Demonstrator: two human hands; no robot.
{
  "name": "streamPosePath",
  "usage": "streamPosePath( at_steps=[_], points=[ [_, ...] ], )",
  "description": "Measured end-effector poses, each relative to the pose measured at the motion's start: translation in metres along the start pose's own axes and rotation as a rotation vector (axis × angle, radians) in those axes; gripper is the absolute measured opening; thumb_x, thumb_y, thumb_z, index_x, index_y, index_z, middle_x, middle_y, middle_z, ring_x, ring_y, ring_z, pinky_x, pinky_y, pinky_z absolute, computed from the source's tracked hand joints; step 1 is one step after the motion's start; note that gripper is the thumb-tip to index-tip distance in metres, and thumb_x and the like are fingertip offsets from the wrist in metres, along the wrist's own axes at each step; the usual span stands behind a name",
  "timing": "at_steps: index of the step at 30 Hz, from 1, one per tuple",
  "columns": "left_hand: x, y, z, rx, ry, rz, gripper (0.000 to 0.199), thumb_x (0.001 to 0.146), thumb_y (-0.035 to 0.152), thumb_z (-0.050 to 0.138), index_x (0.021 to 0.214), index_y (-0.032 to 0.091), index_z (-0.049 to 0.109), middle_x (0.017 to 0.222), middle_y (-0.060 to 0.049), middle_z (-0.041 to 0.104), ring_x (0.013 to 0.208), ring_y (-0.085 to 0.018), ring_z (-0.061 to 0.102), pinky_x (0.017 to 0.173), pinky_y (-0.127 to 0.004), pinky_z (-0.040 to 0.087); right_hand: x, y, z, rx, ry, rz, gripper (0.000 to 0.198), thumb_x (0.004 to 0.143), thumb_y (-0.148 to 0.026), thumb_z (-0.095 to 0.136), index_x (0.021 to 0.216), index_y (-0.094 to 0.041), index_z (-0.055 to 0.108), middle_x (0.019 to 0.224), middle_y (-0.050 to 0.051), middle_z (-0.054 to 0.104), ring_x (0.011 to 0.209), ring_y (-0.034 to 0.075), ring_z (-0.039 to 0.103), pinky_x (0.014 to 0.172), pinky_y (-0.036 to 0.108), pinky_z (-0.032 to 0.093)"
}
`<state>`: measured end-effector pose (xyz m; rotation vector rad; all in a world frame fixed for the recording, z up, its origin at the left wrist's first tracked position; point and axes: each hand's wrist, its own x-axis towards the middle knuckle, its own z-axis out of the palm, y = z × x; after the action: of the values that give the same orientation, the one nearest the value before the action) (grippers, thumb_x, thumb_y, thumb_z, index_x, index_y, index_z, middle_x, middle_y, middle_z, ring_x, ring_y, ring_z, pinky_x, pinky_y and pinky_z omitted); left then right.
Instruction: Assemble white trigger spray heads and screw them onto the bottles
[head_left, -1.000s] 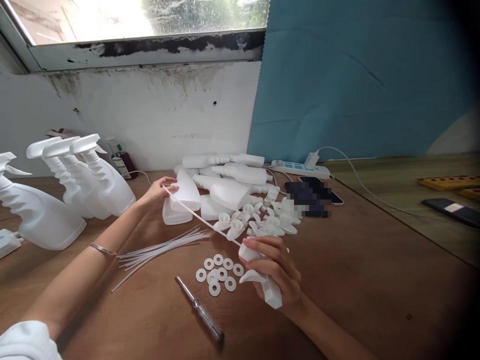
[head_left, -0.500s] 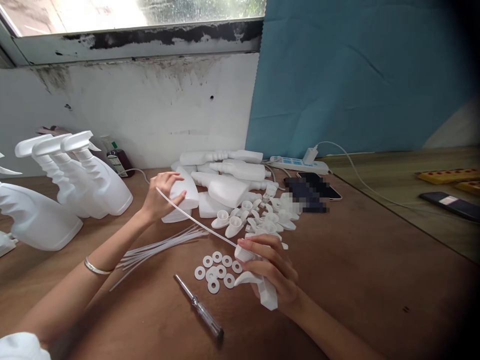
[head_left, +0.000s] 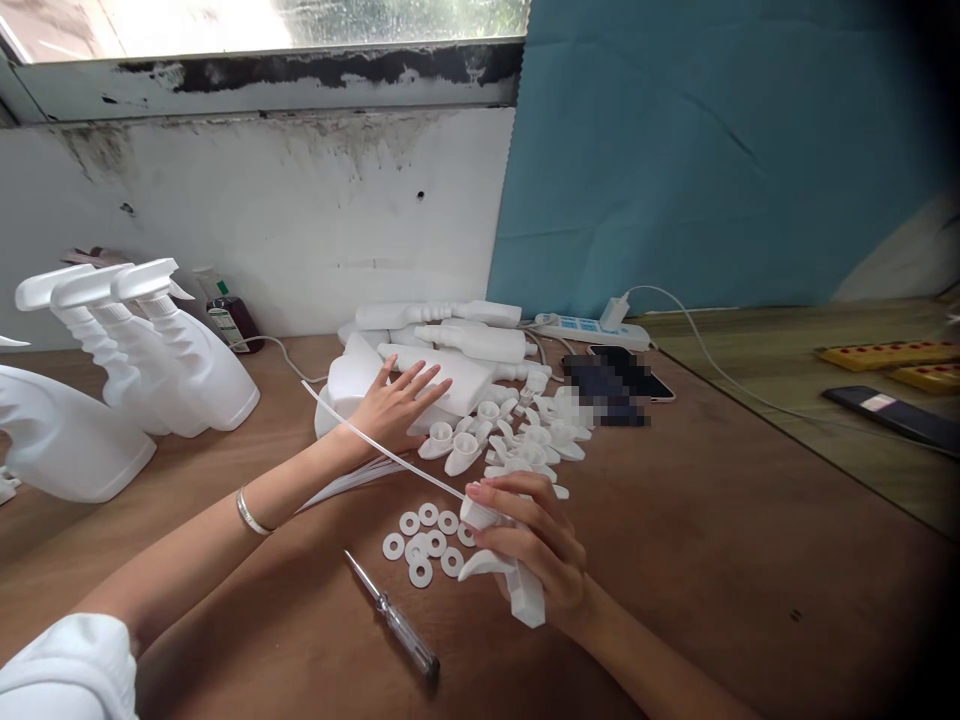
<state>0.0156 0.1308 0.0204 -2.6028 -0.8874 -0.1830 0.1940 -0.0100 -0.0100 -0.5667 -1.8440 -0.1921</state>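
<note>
My right hand [head_left: 536, 545] grips a white spray trigger head [head_left: 523, 590], with its fingers wrapped round the collar. A thin white dip tube [head_left: 382, 450] runs from that collar up to the left and passes in front of my left wrist. With fingers spread, my left hand [head_left: 397, 400] reaches over the white bottles [head_left: 442, 378] lying in a pile; whether it touches one I cannot tell. White ring washers [head_left: 421, 571] lie left of my right hand. Loose trigger heads [head_left: 465, 450] are heaped just beyond. More thin tubes [head_left: 352, 482] lie partly under my left forearm.
A screwdriver [head_left: 397, 625] lies near the front. Several assembled spray bottles [head_left: 187, 365] stand at the left, by a dark bottle [head_left: 234, 322]. Behind the pile are a power strip [head_left: 592, 330] and a phone [head_left: 637, 370], partly blurred. A cable [head_left: 705, 355] crosses to the right.
My left hand has moved right and forward over the bottle pile, its fingers spreading. One upright-leaning bottle near it has shifted. My right hand keeps its hold on the trigger head.
</note>
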Motion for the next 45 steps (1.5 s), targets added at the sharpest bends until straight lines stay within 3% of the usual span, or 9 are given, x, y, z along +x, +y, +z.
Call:
streamPosePath(
  at_steps=[10, 18, 21, 25, 29, 33, 36, 41, 45],
  points=[
    [0.016, -0.001, 0.003, 0.037, -0.019, -0.077, 0.077, 0.074, 0.04, 0.056, 0.139, 0.018, 0.021, 0.145, -0.014, 0.023, 0.131, -0.03, 0.024, 0.105, -0.054, 0.006, 0.001, -0.001, -0.002, -0.012, -0.011, 0.008, 0.017, 0.072, -0.001, 0.056, 0.079, -0.017, 0.056, 0.104, 0.007, 0.063, 0.093, 0.022, 0.056, 0.072, 0.04, 0.05],
    [-0.004, -0.007, -0.004, -0.033, 0.023, -0.099, 0.077, 0.075, 0.046, 0.056, 0.137, 0.013, 0.025, 0.143, -0.016, 0.028, 0.132, -0.03, 0.022, 0.106, -0.052, 0.008, 0.0, -0.001, -0.001, -0.004, 0.001, 0.019, 0.018, 0.072, -0.001, 0.057, 0.08, -0.017, 0.056, 0.101, 0.008, 0.065, 0.092, 0.022, 0.057, 0.071, 0.038, 0.05],
    [-0.027, -0.001, -0.016, -0.183, 0.043, -0.036, 0.074, 0.075, 0.05, 0.055, 0.135, 0.014, 0.029, 0.141, -0.016, 0.032, 0.132, -0.03, 0.024, 0.107, -0.05, 0.01, 0.001, 0.0, 0.002, 0.071, 0.01, 0.066, 0.019, 0.072, -0.005, 0.059, 0.086, -0.017, 0.055, 0.101, 0.01, 0.065, 0.091, 0.021, 0.059, 0.071, 0.038, 0.05],
    [-0.067, 0.022, -0.044, -0.589, -0.004, 0.121, 0.08, 0.072, 0.053, 0.057, 0.136, 0.017, 0.025, 0.137, -0.016, 0.038, 0.13, -0.027, 0.027, 0.106, -0.046, 0.02, 0.004, -0.004, 0.006, 0.264, -0.051, 0.201, 0.03, 0.072, -0.006, 0.061, 0.099, -0.016, 0.052, 0.101, 0.012, 0.065, 0.088, 0.019, 0.062, 0.072, 0.035, 0.051],
    [-0.096, 0.046, -0.058, -0.928, -0.078, 0.097, 0.056, 0.081, 0.049, 0.048, 0.126, 0.019, 0.037, 0.129, -0.013, 0.045, 0.124, -0.024, 0.034, 0.102, -0.041, 0.029, -0.003, -0.009, 0.016, 0.421, -0.169, 0.221, 0.033, 0.074, -0.01, 0.062, 0.105, -0.015, 0.053, 0.101, 0.01, 0.066, 0.091, 0.017, 0.062, 0.076, 0.032, 0.051],
    [-0.108, 0.062, -0.045, -1.048, -0.049, 0.028, 0.038, 0.087, 0.049, 0.032, 0.098, 0.016, 0.049, 0.097, -0.01, 0.056, 0.091, -0.02, 0.049, 0.082, -0.037, 0.039, -0.018, -0.012, 0.029, 0.416, -0.227, 0.127, 0.034, 0.074, -0.018, 0.066, 0.106, -0.014, 0.054, 0.104, 0.01, 0.065, 0.09, 0.016, 0.061, 0.075, 0.03, 0.049],
    [-0.113, 0.068, -0.033, -1.014, -0.043, 0.034, 0.041, 0.088, 0.05, 0.023, 0.08, 0.016, 0.044, 0.075, -0.005, 0.052, 0.069, -0.016, 0.043, 0.068, -0.034, 0.035, -0.023, -0.015, 0.035, 0.392, -0.24, 0.058, 0.027, 0.08, -0.02, 0.059, 0.105, -0.013, 0.055, 0.1, 0.009, 0.066, 0.081, 0.014, 0.062, 0.068, 0.029, 0.048],
    [-0.119, 0.07, -0.022, -0.939, 0.043, 0.109, 0.04, 0.091, 0.044, 0.015, 0.075, 0.016, 0.04, 0.069, -0.004, 0.049, 0.067, -0.016, 0.038, 0.065, -0.033, 0.031, -0.016, -0.019, 0.037, 0.325, -0.226, 0.007, 0.024, 0.08, -0.02, 0.06, 0.103, -0.011, 0.057, 0.096, 0.009, 0.069, 0.075, 0.013, 0.062, 0.068, 0.028, 0.05],
    [-0.124, 0.07, -0.011, -0.874, 0.072, 0.17, 0.041, 0.092, 0.04, 0.012, 0.076, 0.016, 0.041, 0.067, -0.004, 0.048, 0.065, -0.016, 0.037, 0.062, -0.032, 0.029, -0.011, -0.021, 0.039, 0.299, -0.204, -0.004, 0.022, 0.078, -0.017, 0.062, 0.098, -0.01, 0.06, 0.092, 0.009, 0.07, 0.088, 0.013, 0.063, 0.076, 0.025, 0.052]
  ],
)
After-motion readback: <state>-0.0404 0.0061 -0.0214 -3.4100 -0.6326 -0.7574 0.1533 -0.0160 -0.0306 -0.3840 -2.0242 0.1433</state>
